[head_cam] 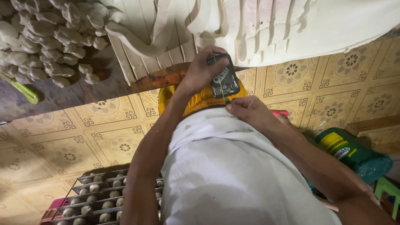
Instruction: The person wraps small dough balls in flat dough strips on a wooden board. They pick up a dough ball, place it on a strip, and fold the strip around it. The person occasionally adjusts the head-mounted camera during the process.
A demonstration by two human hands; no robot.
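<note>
Item: small dark phone-like device [224, 79], back cover off, inner parts exposed. Position: just above the white cloth [233, 166] covering the person's lap, in front of the yellow garment [196, 102].

Left hand [200, 73]: closed around the device from its left side, tilting it toward the eye, apparently to steady it.

Right hand [248, 111]: fingers pinched narrow at the device's lower edge; what they hold cannot be told.

Nearby: pale dough strips [233, 25] beyond the device; dough lumps [46, 37] far left; tray of round pieces [98, 196] below left; green canister [354, 154] to the right.

Two hands: left hand [200, 73], right hand [248, 111]. One small black device [224, 79], one green canister [354, 155], one tray [75, 196] of many dough balls.
</note>
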